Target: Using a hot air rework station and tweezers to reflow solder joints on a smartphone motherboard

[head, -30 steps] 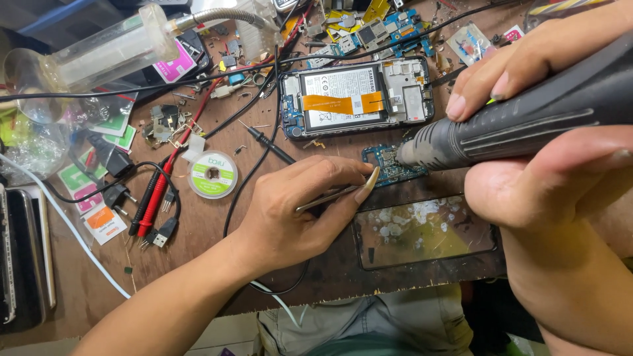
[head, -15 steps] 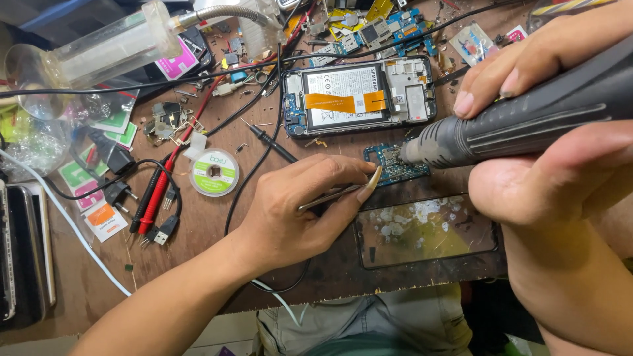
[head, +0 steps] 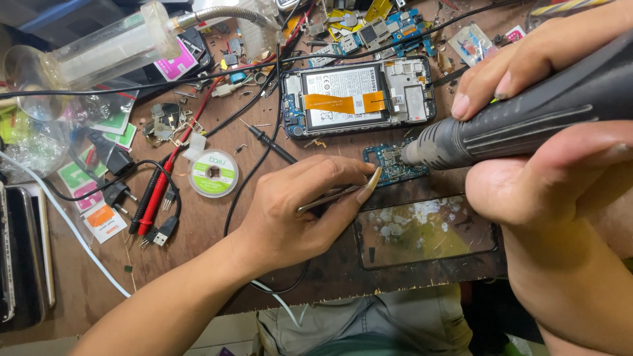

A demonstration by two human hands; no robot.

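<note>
A: What's biggest on the worktop?
B: The opened phone at twelve o'clock, then the cracked glass panel at five o'clock.
A: And the hands?
B: The right hand, at three o'clock, has its grip closed around a dark hot-air handpiece, nozzle just over a small blue circuit board. The left hand, at centre, pinches metal tweezers, tips beside that board.
A: Anything smaller?
B: A solder wick reel at nine o'clock
</note>
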